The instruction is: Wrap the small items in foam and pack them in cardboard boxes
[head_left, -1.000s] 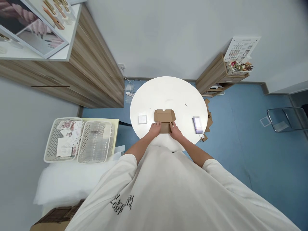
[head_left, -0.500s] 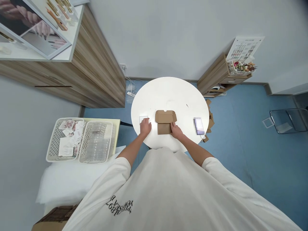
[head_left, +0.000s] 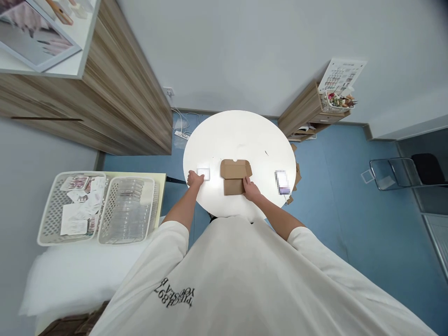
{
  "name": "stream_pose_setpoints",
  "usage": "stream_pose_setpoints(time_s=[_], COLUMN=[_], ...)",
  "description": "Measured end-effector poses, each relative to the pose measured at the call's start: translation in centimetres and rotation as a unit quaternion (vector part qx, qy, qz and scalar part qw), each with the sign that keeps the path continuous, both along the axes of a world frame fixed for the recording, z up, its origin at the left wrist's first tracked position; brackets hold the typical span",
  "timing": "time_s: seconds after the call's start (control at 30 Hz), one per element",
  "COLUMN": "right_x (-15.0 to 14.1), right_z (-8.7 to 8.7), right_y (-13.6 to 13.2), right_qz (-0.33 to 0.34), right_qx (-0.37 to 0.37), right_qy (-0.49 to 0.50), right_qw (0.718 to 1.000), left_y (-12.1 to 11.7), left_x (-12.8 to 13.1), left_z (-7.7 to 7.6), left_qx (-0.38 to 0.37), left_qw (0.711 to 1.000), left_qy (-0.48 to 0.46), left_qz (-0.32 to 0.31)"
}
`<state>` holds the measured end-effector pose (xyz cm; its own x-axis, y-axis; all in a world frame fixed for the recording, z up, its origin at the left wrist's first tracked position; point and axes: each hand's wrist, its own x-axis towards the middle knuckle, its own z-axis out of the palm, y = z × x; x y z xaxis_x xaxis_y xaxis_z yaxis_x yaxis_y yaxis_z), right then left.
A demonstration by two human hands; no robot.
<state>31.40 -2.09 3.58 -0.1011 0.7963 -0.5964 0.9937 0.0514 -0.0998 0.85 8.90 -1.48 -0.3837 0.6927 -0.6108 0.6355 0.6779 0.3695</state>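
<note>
A small brown cardboard box (head_left: 234, 175) lies open on the round white table (head_left: 241, 135), its lid flap folded back. My right hand (head_left: 250, 190) rests against the box's near right corner, fingers curled on its edge. My left hand (head_left: 194, 178) is at the table's left edge, its fingers closed on the near side of a small white square pad (head_left: 204, 173). A phone (head_left: 282, 182) lies on the right side of the table.
Two white plastic baskets (head_left: 98, 210) with cards and clear packets stand on a yellow surface to my left. A wooden cabinet (head_left: 115, 93) is behind them. Cardboard scraps (head_left: 297, 177) lie on the blue floor by the table. A low shelf (head_left: 308, 114) and a chair (head_left: 395, 170) are to the right.
My left hand left the box and moved left to the white pad at the table's edge. My right hand stayed at the box. The view shifted slightly.
</note>
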Motion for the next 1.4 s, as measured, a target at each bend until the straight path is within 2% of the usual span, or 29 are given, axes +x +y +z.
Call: stream_pose_setpoints(time_s=[0.1,0.23,0.37,0.43,0.53,0.6,0.7,0.8,0.9,1.03,1.2,1.33,1.4], right_x=[0.0,0.1,0.3,0.5,0.7,0.8,1.0,1.2,1.3,1.5,1.7,1.8,1.9], right_z=[0.0,-0.2,-0.4,-0.5,-0.7,-0.7,-0.5,-0.3,-0.1,-0.3,-0.7,-0.8,-0.9], right_y=[-0.1,-0.1,-0.1,-0.1,-0.2,-0.2,-0.3,-0.3,-0.3,-0.4,-0.5,-0.5,-0.5], right_qz=[-0.007,-0.019,-0.025,-0.026,-0.028,-0.034,-0.046,-0.044,-0.037,-0.029,-0.013,-0.01,-0.014], right_qx=[0.004,0.009,0.016,0.02,0.028,0.033,0.039,0.044,0.046,0.043,0.058,0.058,0.057], right_qy=[0.007,0.025,0.046,0.054,0.06,0.069,0.082,0.083,0.076,0.067,0.053,0.05,0.057], right_qw=[1.0,0.999,0.998,0.998,0.997,0.997,0.995,0.995,0.995,0.996,0.997,0.997,0.997], left_y=[0.1,-0.8,-1.6,-1.7,-1.9,-2.2,-3.0,-3.7,-4.4,-5.6,-7.6,-9.4,-9.9], left_x=[-0.6,-0.9,0.0,1.0,3.4,5.5,9.1,12.3,14.4,15.6,15.2,14.1,13.6], left_z=[-0.5,-0.9,-0.1,0.9,2.7,3.7,4.3,4.1,3.9,3.7,4.0,4.0,3.9], left_qx=[0.012,0.105,0.173,0.183,0.148,0.121,0.077,0.045,0.061,0.098,0.185,0.165,0.151], left_qw=[0.999,0.992,0.965,0.936,0.895,0.887,0.894,0.861,0.841,0.826,0.804,0.758,0.75], left_qy=[-0.043,-0.068,-0.198,-0.296,-0.376,-0.332,-0.166,-0.106,-0.068,-0.011,0.037,0.01,-0.007], left_qz=[-0.022,-0.025,-0.007,-0.046,-0.191,-0.298,-0.409,-0.495,-0.533,-0.556,-0.563,-0.631,-0.644])
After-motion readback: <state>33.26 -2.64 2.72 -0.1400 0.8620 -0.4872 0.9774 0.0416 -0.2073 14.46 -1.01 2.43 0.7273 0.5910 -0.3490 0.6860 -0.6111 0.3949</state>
